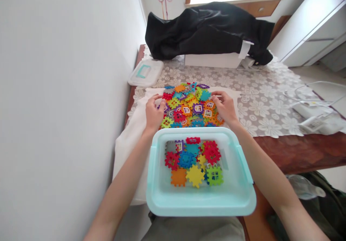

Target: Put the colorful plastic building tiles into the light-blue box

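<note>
Floral tablecloth (pixel 270 126), fingers (pixel 221 94) flanking colourful pieces (pixel 190 108)

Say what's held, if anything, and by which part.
Cannot tell: the left hand and right hand flank the pile of toy pieces, with no clear grip on any piece visible.

There are two bare hands (pixel 155 113), one turquoise rectangular plastic tub (pixel 201 209), one translucent rectangular plastic lid (pixel 152 75) and colourful notched plastic tiles (pixel 186 110) too overlapped to count.
</note>
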A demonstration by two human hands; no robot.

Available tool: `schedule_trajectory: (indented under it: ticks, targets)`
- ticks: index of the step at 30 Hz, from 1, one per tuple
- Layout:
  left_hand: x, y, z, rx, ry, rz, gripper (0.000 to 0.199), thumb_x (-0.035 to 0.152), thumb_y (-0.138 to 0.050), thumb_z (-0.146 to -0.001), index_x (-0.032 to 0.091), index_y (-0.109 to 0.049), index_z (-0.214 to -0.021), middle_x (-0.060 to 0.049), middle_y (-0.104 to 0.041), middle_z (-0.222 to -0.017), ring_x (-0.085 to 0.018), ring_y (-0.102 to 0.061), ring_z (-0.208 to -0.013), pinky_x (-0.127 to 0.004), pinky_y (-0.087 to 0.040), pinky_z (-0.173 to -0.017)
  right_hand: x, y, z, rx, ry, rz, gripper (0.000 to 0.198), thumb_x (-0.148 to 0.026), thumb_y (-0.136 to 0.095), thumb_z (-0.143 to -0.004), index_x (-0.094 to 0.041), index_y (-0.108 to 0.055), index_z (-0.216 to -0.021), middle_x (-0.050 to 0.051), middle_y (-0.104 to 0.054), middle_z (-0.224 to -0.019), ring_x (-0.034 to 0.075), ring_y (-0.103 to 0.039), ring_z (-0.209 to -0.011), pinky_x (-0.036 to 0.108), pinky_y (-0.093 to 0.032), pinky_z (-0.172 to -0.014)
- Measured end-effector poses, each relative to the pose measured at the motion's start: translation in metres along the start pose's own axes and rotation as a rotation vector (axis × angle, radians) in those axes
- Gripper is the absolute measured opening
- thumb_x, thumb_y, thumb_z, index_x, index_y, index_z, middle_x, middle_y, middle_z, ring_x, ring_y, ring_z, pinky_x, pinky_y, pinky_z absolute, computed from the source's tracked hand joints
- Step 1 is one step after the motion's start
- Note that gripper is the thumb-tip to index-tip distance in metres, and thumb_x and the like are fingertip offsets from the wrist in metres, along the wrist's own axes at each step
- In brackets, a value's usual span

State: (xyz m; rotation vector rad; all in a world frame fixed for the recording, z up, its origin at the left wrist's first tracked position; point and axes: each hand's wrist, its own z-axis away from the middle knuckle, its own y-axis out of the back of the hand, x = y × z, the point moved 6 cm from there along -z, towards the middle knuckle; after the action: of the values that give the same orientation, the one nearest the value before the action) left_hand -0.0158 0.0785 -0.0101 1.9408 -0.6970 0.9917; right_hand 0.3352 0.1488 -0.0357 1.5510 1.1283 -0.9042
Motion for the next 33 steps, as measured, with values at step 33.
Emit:
schedule_trajectory:
  ticks: [33]
  targets:
    - [0.004, 0.005, 0.002, -0.15, 0.037, 0.085, 0.044, 0.035, -0.088, -0.081, 0.023, -0.071, -0.12, -0.011, -0.081, -0.127, -0.027, -0.078, -0.113, -0.039, -0.064, -0.094, 0.004, -0.006, -0.004, -0.067, 0.02, 0.286, 0.047, -0.054, -0.078, -0.084, -0.022, -0.078, -0.119, 0.014, -0.084, -0.122, 0.035, -0.076, -0.113, 0.055, -0.06, -0.112]
